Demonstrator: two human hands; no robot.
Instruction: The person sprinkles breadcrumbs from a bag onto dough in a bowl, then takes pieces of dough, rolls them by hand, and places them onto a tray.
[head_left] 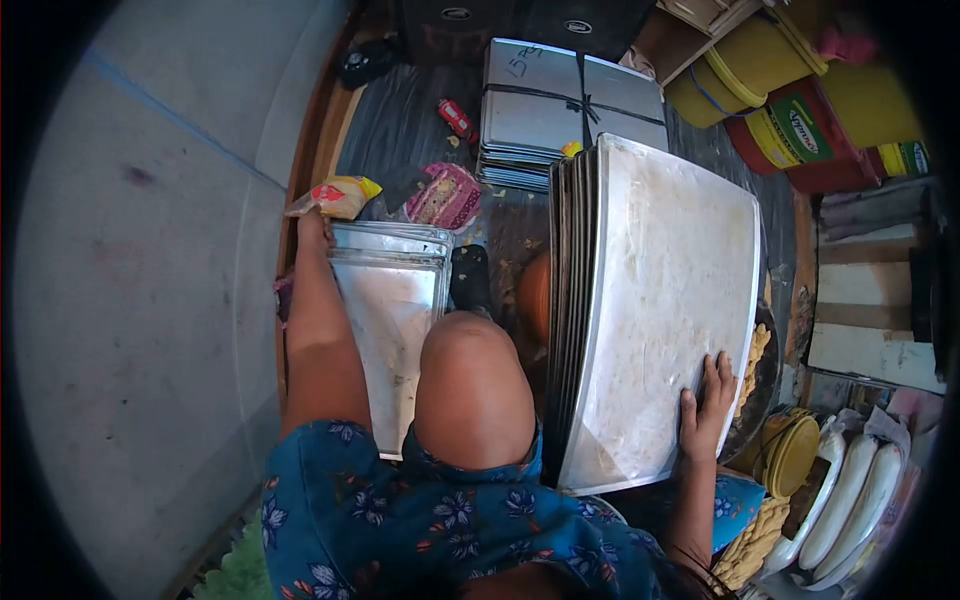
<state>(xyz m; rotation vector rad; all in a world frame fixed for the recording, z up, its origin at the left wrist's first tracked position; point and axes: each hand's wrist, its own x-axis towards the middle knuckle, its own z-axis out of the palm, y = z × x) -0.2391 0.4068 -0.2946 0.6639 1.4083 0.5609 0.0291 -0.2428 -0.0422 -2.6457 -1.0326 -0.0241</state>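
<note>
My left hand [316, 229] is closed on a clear plastic packet [345, 197] with red and yellow print, above the far end of some flat metal trays [385, 310] that lie by my bare knee. My right hand [710, 405] rests with fingers spread on the face of a large metal baking tray [675, 290]. That tray is the front one of a thick stack standing on edge and leaning to my right. The fingertips of my left hand are partly hidden by the packet.
Tied metal trays [530, 100] lie at the back. A pink-and-white wrapper [445, 197] and a red packet [457, 120] are on the dark floor. Yellow buckets [715, 85] stand back right, a yellow tub [790, 450] front right. A grey wall [150, 300] borders the left.
</note>
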